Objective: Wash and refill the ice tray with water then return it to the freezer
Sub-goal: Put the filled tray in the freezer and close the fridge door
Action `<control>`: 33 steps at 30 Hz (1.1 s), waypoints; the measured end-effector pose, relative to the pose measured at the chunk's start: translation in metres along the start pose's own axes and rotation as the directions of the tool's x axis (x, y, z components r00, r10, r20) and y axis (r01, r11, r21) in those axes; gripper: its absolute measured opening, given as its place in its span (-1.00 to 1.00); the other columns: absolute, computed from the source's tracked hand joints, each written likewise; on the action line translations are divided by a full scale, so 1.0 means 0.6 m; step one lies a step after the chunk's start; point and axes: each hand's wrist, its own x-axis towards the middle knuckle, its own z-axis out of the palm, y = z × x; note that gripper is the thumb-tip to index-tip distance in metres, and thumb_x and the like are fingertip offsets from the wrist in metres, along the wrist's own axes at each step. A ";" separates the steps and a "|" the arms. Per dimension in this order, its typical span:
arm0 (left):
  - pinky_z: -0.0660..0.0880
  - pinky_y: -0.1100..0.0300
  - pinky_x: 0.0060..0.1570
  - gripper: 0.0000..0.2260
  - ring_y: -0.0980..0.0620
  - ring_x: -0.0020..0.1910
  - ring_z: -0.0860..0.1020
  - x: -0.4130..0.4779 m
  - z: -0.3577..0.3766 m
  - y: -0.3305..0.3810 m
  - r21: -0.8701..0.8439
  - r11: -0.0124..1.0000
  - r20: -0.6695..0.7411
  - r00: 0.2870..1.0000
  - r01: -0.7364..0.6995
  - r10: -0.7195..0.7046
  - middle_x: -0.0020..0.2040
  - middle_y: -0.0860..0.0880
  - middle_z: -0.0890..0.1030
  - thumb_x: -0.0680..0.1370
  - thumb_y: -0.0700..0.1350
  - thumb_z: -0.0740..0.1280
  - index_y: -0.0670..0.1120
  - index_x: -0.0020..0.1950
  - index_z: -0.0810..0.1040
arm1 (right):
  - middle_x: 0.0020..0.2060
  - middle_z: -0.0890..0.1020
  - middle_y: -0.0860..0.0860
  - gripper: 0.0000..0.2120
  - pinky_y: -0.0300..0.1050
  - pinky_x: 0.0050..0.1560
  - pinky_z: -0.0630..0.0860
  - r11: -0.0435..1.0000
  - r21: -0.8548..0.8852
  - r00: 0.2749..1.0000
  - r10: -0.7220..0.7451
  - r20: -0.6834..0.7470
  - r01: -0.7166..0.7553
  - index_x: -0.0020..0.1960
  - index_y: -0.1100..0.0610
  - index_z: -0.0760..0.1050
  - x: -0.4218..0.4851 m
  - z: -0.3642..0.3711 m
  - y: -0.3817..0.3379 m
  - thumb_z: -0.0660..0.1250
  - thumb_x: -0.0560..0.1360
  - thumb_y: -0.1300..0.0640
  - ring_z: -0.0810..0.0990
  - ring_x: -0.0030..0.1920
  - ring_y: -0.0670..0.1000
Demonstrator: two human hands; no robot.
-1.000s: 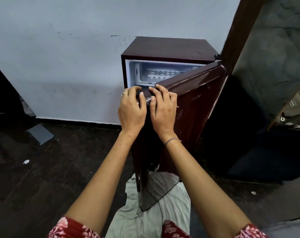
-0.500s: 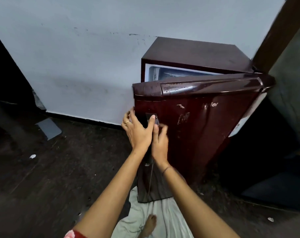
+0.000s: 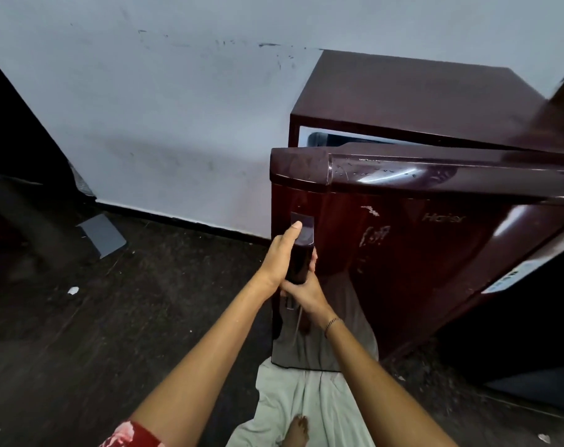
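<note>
The fridge door [image 3: 419, 253] has swung nearly shut. The left hand [image 3: 279, 256] and right hand [image 3: 303, 293] now seem to grip its handle [image 3: 301, 259].

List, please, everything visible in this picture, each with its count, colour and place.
fridge: one, dark red, right, against wall
fridge door: one, dark red, partly open
door handle: one, dark, door's left edge
wall: one, pale grey, behind
floor: one, dark, below
flat piece: one, grey, floor left
scraps: two, white, floor left and bottom right
cloth: one, pale, bottom centre
foot: one, bare, bottom centre
sleeve: one, red patterned, bottom left
bracelet: one, thin, right wrist
left grip: one, holds handle, thumb up
right grip: one, holds handle lower down
</note>
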 end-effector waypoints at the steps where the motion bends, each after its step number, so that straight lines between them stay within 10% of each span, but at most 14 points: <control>1: 0.43 0.21 -0.41 -0.45 0.03 -0.51 0.45 0.012 0.001 -0.004 -0.035 0.999 0.040 0.999 0.002 -0.001 -0.48 -0.07 0.51 0.53 0.20 0.02 -0.18 -0.36 0.48 | -0.28 0.58 0.16 -0.76 -0.03 -0.16 0.50 1.000 0.026 1.000 0.017 -0.004 -0.017 0.03 0.17 0.47 0.012 0.002 -0.002 0.38 0.43 0.40 0.59 -0.23 0.12; 5: 0.28 0.22 -0.48 -0.48 0.05 -0.58 0.33 0.055 0.002 -0.010 -0.121 0.993 0.016 1.000 -0.011 0.013 -0.54 -0.05 0.41 0.48 0.22 -0.01 -0.09 -0.48 0.42 | -0.09 0.53 0.51 -0.70 0.30 -0.07 0.48 0.996 0.075 0.998 0.045 -0.053 -0.041 0.14 0.45 0.43 0.056 0.011 -0.004 0.35 0.42 0.46 0.53 -0.07 0.45; 10: 0.27 0.23 -0.50 -0.48 0.06 -0.60 0.32 0.117 -0.015 -0.005 -0.110 0.994 0.021 0.999 -0.026 0.028 -0.56 -0.03 0.40 0.48 0.22 -0.01 -0.12 -0.47 0.40 | -0.48 0.56 -0.16 -0.71 -0.30 -0.33 0.42 0.997 0.070 0.995 0.052 -0.081 -0.046 -0.12 0.08 0.43 0.124 0.011 0.001 0.35 0.40 0.45 0.52 -0.42 -0.24; 26: 0.28 0.24 -0.53 -0.47 0.07 -0.60 0.36 0.164 -0.020 -0.018 -0.160 0.986 -0.072 0.997 -0.039 0.028 -0.55 -0.02 0.45 0.31 0.38 0.08 -0.06 -0.47 0.47 | -0.27 0.54 -0.14 -0.68 -0.39 -0.19 0.47 0.997 0.073 0.990 0.008 -0.137 0.002 -0.24 0.07 0.42 0.158 0.005 -0.011 0.36 0.41 0.47 0.56 -0.27 -0.24; 30: 0.43 0.19 -0.40 -0.45 0.06 -0.53 0.46 0.150 -0.018 -0.020 -0.088 0.994 -0.191 0.981 -0.057 0.040 -0.51 0.01 0.52 0.46 0.30 0.01 0.02 -0.48 0.56 | -0.10 0.48 -0.25 -0.41 -0.53 -0.10 0.42 0.991 0.115 0.992 -0.062 -0.112 0.075 0.23 -0.08 0.29 0.145 0.001 -0.019 0.37 0.41 0.44 0.52 -0.14 -0.46; 33: 0.54 0.05 -0.16 -0.45 0.01 -0.39 0.57 0.131 -0.015 -0.026 0.016 0.992 -0.275 0.953 -0.126 0.125 -0.43 -0.01 0.59 0.52 0.23 -0.04 0.02 -0.40 0.59 | -0.24 0.55 -0.18 -0.73 -0.36 -0.19 0.43 0.999 0.041 0.997 -0.005 -0.083 0.009 0.00 0.00 0.51 0.144 0.000 -0.014 0.39 0.44 0.32 0.56 -0.27 -0.38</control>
